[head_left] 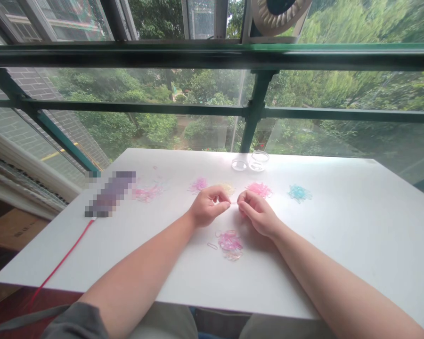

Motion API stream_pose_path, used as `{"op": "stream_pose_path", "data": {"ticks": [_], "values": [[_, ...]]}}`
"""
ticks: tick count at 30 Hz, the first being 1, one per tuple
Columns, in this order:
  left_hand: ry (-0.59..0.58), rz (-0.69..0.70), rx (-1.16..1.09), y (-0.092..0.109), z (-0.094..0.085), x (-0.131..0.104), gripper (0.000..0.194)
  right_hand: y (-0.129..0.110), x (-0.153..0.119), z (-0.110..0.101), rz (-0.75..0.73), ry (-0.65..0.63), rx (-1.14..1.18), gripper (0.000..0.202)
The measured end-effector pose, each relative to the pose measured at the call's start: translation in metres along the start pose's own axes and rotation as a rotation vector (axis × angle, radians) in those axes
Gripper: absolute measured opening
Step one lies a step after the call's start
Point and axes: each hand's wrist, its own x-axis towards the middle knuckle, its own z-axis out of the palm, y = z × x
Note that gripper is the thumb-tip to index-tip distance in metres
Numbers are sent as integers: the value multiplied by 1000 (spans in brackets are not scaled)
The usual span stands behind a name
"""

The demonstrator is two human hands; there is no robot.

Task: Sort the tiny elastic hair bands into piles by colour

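Over the middle of the white table (pixel 339 245), my left hand (pixel 209 207) and my right hand (pixel 257 213) face each other, thumbs and forefingers pinched. A thin pinkish rubber band (pixel 234 203) spans the small gap between them, its ends hidden in the fingertips. Nearer to me lies a mixed pile of pink, lilac and pale small bands (pixel 230 241), with a loose loop (pixel 212 246) on its left. Behind the hands are a lilac pile (pixel 199 184), a pale yellow pile (pixel 226 188) partly covered by my left hand, and a pink pile (pixel 259 189).
A turquoise pile (pixel 299 192) sits to the right, and a spread pink pile (pixel 147 192) to the left. At the back stand a clear jar (pixel 259 161) and a clear round lid (pixel 239 165). A blurred-out device (pixel 111 194) with a red cable (pixel 69 252) lies left.
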Motion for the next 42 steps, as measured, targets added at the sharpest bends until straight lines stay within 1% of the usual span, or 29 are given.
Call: {"op": "stream_pose_path", "data": {"ticks": [3,6,12,18,23,25,28,30,31,33,36,39,42], "values": [[40,-41,-103,-1,-1,0,14,4,2,-3,25,44,-21,17],[45,-44,-118,-1,-2,0,16,3,3,-5,39,57,-5,17],[8,7,43,-2,-3,1,9,-3,2,-3,7,-11,-4,17],[-55,43,172,-2,-2,1,8,-2,4,-6,0,-52,16,15],[-84,45,236,-3,-4,4,11,0,9,-5,6,-44,55,14],[-88,46,250,-4,-6,5,12,-1,12,-4,19,-51,34,12],[-93,54,277,-6,-6,8,13,-5,13,-11,58,-124,-11,10],[-107,69,297,-5,-4,9,13,-9,11,-18,134,-205,-78,8],[-136,78,314,-5,-4,10,13,-12,8,-21,165,-238,-107,8],[-188,96,333,-3,-3,11,14,-17,3,-24,205,-258,-138,8],[-210,101,332,-3,-3,11,15,-19,-2,-20,229,-224,-142,9],[-185,75,325,-5,-5,13,16,-14,0,-13,243,-169,-112,9],[-182,51,318,-6,-6,15,17,-8,4,-13,244,-130,-69,9]]}}
